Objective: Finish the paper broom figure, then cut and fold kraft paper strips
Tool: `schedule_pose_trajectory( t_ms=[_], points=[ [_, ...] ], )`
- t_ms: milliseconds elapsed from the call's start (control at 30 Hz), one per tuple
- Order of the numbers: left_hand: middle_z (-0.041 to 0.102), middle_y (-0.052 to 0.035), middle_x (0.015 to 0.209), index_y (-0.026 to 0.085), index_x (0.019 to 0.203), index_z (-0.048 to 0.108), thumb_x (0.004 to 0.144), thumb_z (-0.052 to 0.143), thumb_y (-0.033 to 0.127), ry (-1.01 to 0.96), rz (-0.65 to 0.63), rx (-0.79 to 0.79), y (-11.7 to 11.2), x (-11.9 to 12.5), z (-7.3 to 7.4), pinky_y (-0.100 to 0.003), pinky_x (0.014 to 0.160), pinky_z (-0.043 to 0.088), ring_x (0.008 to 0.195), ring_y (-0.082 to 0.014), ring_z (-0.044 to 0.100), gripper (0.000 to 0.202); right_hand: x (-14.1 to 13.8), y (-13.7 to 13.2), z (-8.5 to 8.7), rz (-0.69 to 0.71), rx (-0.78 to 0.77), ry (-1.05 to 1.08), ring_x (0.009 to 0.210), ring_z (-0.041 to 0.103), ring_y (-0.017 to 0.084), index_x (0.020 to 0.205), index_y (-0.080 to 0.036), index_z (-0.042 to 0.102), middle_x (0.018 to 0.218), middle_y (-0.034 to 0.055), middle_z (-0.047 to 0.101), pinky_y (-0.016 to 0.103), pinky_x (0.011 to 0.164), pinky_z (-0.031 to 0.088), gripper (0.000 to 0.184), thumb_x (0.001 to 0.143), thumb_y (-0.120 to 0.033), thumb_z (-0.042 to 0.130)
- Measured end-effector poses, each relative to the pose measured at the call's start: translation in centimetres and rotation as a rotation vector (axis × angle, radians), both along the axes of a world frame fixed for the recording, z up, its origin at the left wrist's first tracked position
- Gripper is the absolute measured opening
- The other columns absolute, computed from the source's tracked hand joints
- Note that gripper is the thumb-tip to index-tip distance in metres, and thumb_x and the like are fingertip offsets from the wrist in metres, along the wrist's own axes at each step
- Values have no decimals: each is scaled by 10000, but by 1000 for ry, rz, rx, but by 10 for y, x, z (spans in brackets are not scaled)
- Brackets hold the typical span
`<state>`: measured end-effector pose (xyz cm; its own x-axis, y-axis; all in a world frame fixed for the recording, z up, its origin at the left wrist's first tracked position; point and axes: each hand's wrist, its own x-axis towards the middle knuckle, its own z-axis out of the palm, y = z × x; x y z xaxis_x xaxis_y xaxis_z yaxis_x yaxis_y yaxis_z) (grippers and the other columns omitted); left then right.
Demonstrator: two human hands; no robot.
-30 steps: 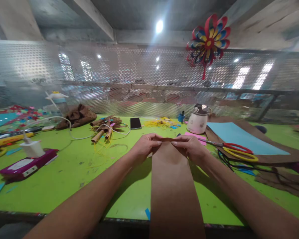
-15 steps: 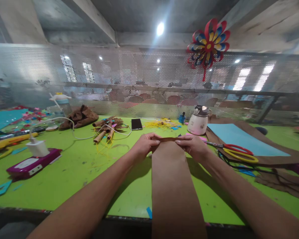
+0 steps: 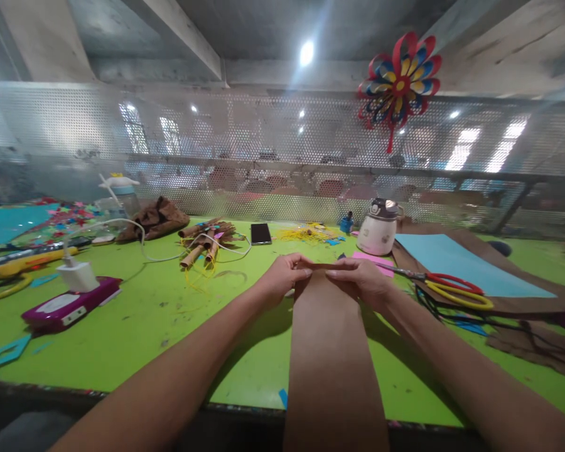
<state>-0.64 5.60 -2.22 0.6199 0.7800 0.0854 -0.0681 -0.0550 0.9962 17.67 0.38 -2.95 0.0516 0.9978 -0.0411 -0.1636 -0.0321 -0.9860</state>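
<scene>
A long strip of brown paper (image 3: 334, 358) stretches from my hands down past the front edge of the green table (image 3: 136, 339). My left hand (image 3: 285, 276) pinches the far left corner of the strip between thumb and fingers. At the far right corner, my right hand (image 3: 362, 279) grips the same end, thumb on top. That far end is slightly rolled or folded between the two thumbs. Just right of my right hand lie scissors (image 3: 456, 290) with red and yellow handles, by a pink paper piece (image 3: 374, 262).
Behind are a phone (image 3: 260, 234), rolled brown paper tubes (image 3: 207, 245), yellow shreds (image 3: 306, 234) and a white bottle (image 3: 377, 232). A light blue sheet (image 3: 471, 263) lies on brown paper at right. A purple power strip (image 3: 73, 306) with a charger sits left.
The thumbs have come a little closer together at the strip's far end, and the rolled edge shows less. The whole view has shifted slightly.
</scene>
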Motion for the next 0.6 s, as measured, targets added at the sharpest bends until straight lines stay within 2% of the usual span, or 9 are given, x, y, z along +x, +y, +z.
schedule_pose_trajectory(
  t_ms=[100,233,367,600],
  points=[
    [547,53,525,136,777,566,680,652,155,6,20,22,-4,2,1,-179,456,276,431,-54,429,130,-4,0,-3,-18,20,21,571,611,158,693,-134,681,639,44,678,291,576,468,290,475,-243,837],
    [579,33,558,132,732,581,659,682,173,76,90,54,-5,4,0,-188,478,311,490,-74,482,132,-12,-4,-3,-49,37,40,553,606,153,705,-139,685,622,35,677,300,591,465,307,461,-242,840],
    [551,45,525,138,711,578,657,669,163,108,120,51,-4,4,0,-190,455,298,452,-69,451,108,-13,-5,-1,-61,33,19,540,595,157,712,-145,688,611,31,674,315,587,459,304,456,-221,832],
    [515,47,498,151,790,560,683,602,105,14,3,-36,8,-5,0,-191,435,275,415,-70,428,124,10,8,-6,-82,112,-79,521,508,100,690,-157,710,597,7,629,276,547,395,208,503,-181,797]
  ],
)
